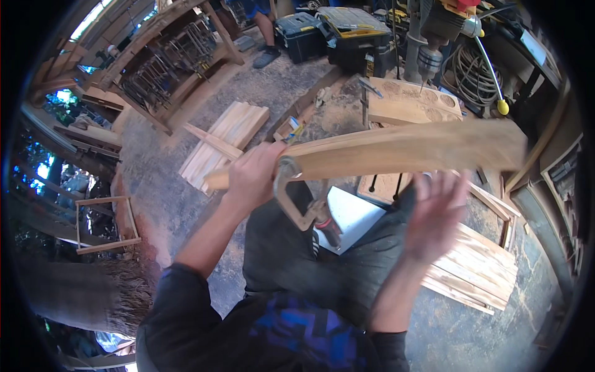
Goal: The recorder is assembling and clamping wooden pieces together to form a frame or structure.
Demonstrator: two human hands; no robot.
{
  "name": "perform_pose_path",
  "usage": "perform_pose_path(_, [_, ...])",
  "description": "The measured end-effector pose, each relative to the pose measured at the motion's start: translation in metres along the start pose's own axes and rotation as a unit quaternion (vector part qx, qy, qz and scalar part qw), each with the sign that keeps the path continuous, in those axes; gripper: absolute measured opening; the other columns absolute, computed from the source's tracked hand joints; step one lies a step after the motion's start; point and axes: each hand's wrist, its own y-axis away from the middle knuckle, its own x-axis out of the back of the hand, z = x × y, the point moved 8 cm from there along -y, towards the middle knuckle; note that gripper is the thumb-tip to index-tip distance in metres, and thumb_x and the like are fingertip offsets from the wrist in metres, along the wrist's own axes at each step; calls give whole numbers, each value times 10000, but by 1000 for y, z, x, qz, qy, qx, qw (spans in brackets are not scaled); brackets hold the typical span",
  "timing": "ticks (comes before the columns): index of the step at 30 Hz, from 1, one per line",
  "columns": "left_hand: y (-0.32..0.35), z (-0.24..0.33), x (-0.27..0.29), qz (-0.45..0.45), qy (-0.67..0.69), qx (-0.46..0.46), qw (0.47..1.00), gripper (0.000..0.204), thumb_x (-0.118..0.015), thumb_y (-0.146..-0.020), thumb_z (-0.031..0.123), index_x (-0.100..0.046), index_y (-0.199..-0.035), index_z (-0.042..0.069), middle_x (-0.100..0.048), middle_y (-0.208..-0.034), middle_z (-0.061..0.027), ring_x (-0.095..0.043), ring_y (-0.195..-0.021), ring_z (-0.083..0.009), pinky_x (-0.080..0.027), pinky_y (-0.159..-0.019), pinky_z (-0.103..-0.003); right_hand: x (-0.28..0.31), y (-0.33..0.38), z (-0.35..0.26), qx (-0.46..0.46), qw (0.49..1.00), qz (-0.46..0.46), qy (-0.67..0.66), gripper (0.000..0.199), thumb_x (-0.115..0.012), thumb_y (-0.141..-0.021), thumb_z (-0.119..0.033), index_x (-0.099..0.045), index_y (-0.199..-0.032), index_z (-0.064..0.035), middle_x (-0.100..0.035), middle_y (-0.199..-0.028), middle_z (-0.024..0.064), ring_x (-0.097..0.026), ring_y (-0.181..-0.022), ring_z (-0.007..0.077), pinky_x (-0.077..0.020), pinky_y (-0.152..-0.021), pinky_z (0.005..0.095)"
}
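Observation:
A long wooden board (384,149) is held up across the front of my body, its right end blurred by motion. My left hand (255,177) is closed round its left part. Right beside that hand, a metal clamp (286,195) with a dark and red handle hangs at the board; whether it is tightened cannot be told. My right hand (437,214) is raised below the board's right half, fingers stretched out and smeared. Its fingertips come close to the lower edge, and contact is unclear. Beyond the board lies a wooden block (412,102) with round recesses, under a drill press (429,62).
Planks lie stacked on the dusty floor at the left (232,133) and right (477,266). Toolboxes (356,31) stand at the back, near another person's leg (266,31). A clamp rack (167,68) is far left; a coiled cable (477,68) is behind the drill press.

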Motion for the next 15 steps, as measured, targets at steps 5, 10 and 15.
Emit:
perform_pose_path(5, [-29,29,-59,85,67,-102,989,401,-746,-765,122,-596,-1130,51,-671,-916,-121,-681,-799,-313,-551,-677,-382,0,-46,-95,64,983,95,145,515,-572,-1031,-276,-474,-1415,54,-610,-1341,201,-589,-1250,298,-448,-1102,436])
perform_pose_path(10, [-13,45,-134,112,264,-1,958,442,-699,-771,73,-564,-1191,41,-645,-1112,-172,-650,-990,-368,-529,-842,-451,-54,-60,-101,144,915,-35,376,520,-762,-918,-237,-563,-1271,90,-693,-1123,177,-686,-1003,236,-526,-926,355])
perform_pose_path(15, [64,39,-208,-108,228,135,958,520,-686,-824,83,-523,-1314,25,-637,-1189,-201,-605,-1141,-421,-492,-974,-449,-69,-53,7,-60,873,-142,462,443,-792,-885,-179,-577,-1220,16,-714,-1038,124,-688,-964,178,-539,-834,283])
